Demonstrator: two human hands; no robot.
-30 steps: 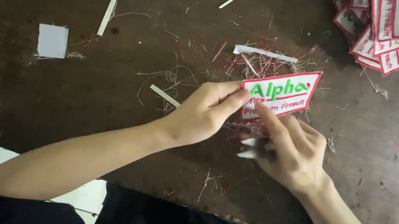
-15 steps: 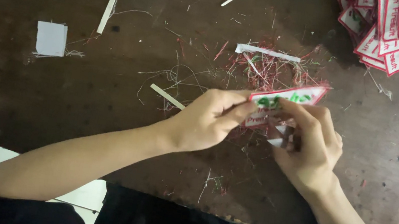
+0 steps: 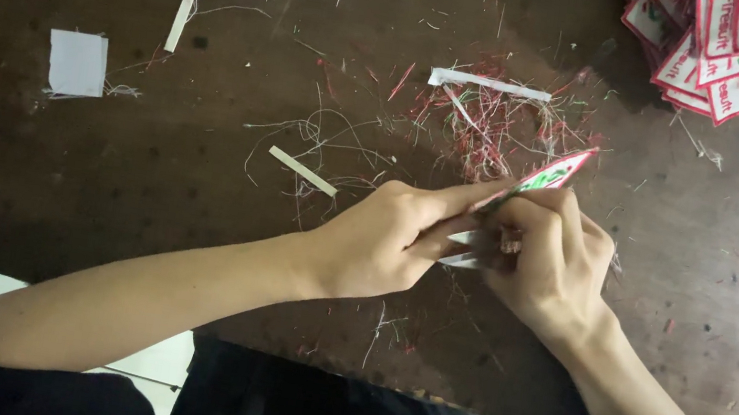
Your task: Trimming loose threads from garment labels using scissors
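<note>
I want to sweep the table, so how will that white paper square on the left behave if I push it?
The white paper square looks thin and lies flat on the dark table, so it is probably very light and would slide or flutter easily. Loose threads at its edge may drag along with it. Being so flat, it may be hard to pinch up.

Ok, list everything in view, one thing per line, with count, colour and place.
patch: one, white with red border and green stitching, held edge-on between both hands.
snips: one, silvery, blades showing between the hands.
stack of patches: several, white and red, top right corner.
thread scraps: many, red, green and pale, mid table.
white strips: four, scattered on the table.
white square: one, left side.
table: one, dark brown.
left hand: pinching the patch.
right hand: gripping the patch.
</note>
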